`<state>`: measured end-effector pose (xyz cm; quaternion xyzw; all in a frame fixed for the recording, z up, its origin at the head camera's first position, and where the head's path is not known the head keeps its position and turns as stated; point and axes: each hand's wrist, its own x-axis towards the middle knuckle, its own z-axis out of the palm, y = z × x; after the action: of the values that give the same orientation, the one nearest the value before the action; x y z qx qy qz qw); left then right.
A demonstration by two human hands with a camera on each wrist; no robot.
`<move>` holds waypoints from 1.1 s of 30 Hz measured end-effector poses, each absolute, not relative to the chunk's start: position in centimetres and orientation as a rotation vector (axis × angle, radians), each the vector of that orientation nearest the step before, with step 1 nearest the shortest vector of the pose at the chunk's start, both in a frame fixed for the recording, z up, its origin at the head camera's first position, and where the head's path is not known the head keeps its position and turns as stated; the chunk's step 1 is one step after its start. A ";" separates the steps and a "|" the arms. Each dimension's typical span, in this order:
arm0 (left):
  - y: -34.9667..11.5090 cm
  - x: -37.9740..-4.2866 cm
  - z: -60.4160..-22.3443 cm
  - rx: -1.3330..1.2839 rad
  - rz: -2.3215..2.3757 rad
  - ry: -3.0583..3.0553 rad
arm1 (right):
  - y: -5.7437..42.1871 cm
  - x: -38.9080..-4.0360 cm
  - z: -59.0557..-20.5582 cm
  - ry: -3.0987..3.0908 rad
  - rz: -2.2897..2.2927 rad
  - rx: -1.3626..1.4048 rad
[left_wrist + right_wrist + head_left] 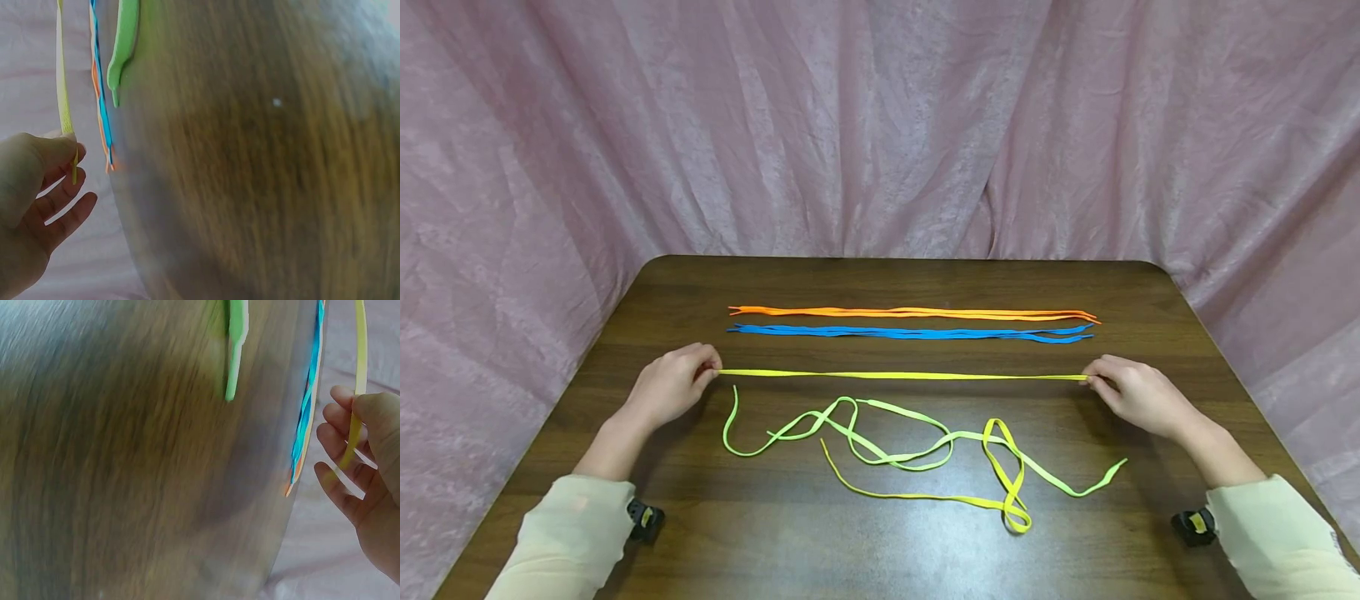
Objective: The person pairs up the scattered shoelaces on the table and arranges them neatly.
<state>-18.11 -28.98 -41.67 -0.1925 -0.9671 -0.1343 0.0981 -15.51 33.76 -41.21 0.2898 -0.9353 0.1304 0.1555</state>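
Table (pixel 760 554) below, yellow lace (pixel 901 376) between fingers (pixel 53 150).

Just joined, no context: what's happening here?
A person's two hands, the left hand and right hand, pinch a yellow lace near its ends, stretched straight between them. Beyond it, orange laces and blue laces lie nearly straight across the table. Nearer the person, green lacing and a second yellow lace lie loosely looped.
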 end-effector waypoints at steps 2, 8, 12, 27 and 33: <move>-29.2 -18.2 -41.7 -0.554 -0.399 -2.882 | 34.2 -15.5 -41.2 -2.686 0.366 0.818; -29.9 -18.2 -41.8 -0.501 -0.407 -2.919 | 35.3 -15.5 -41.5 -2.690 0.335 0.787; -30.1 -18.2 -41.9 -0.477 -0.423 -2.932 | 35.8 -15.6 -41.8 -2.677 0.331 0.773; -30.7 -18.8 -42.1 -0.471 -0.397 -2.957 | 36.8 -15.9 -42.1 -2.610 0.336 0.790; -30.6 -19.4 -42.4 -0.488 -0.383 -2.943 | 36.8 -16.3 -42.2 -2.623 0.324 0.779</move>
<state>-19.38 -30.56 -42.40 -0.1619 -0.9763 -0.1269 0.0671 -16.28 36.81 -42.17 0.2776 -0.9342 0.1154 0.1919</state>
